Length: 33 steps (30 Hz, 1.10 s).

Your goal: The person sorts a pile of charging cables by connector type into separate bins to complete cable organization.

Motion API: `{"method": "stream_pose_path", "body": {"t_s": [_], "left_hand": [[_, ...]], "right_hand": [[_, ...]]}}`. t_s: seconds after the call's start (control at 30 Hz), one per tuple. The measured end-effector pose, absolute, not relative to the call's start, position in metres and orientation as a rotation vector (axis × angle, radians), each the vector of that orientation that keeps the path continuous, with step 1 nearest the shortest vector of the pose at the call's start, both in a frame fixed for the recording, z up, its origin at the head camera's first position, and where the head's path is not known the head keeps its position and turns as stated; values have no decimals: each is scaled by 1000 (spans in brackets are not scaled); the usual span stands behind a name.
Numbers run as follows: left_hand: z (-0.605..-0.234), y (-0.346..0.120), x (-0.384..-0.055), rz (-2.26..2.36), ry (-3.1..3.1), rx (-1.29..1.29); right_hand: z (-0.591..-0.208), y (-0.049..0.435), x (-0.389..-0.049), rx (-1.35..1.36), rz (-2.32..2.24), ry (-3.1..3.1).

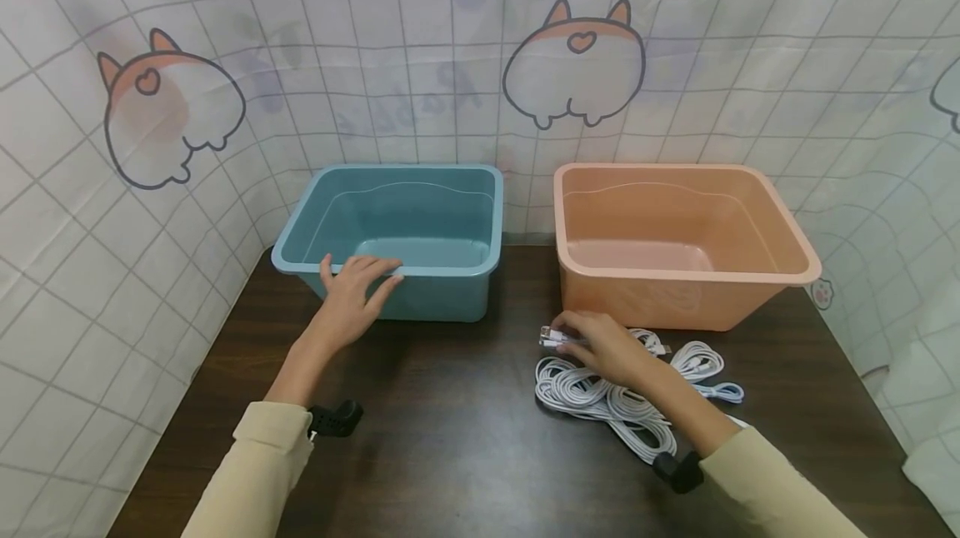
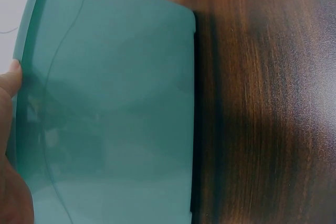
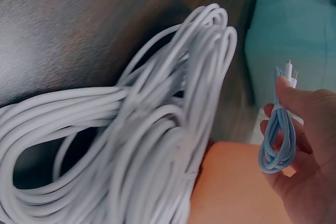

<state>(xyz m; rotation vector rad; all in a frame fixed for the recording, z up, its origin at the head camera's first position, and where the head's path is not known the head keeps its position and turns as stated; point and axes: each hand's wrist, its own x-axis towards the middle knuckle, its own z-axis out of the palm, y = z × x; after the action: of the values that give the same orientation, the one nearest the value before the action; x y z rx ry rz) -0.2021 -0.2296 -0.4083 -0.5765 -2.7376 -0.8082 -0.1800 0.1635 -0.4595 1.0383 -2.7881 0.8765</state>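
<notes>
In the head view, my left hand (image 1: 347, 295) is at the near rim of the blue-green bin (image 1: 442, 298), fingers spread and reaching over the edge. The left wrist view shows its thumb (image 2: 11, 80) at that rim. My right hand (image 1: 603, 346) pinches a small coiled charging cable (image 3: 276, 142), blue-grey with white plugs, near the plug end. It is held above the table, in front of the orange bin (image 1: 630, 298). Under the right hand and forearm lies a large looped bundle of white cable (image 1: 566, 388).
Right of the white bundle lie a smaller white coil (image 1: 699, 361) and a light blue cable coil (image 1: 726, 392). Both bins stand at the back of the dark wooden table (image 1: 442, 438), against a patterned cloth (image 1: 420, 63) that also hangs along the sides.
</notes>
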Motion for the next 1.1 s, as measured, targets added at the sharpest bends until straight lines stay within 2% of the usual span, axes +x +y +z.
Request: {"method": "stream_pose_path", "body": {"t_s": [0.57, 1.1], "left_hand": [[-407, -229, -202, -809, -2748, -577], [-408, -230, -202, -803, -2742, -574]], "right_hand": [[-432, 146, -188, 1035, 992, -2752], [-391, 123, -200, 1037, 1005, -2774]]}}
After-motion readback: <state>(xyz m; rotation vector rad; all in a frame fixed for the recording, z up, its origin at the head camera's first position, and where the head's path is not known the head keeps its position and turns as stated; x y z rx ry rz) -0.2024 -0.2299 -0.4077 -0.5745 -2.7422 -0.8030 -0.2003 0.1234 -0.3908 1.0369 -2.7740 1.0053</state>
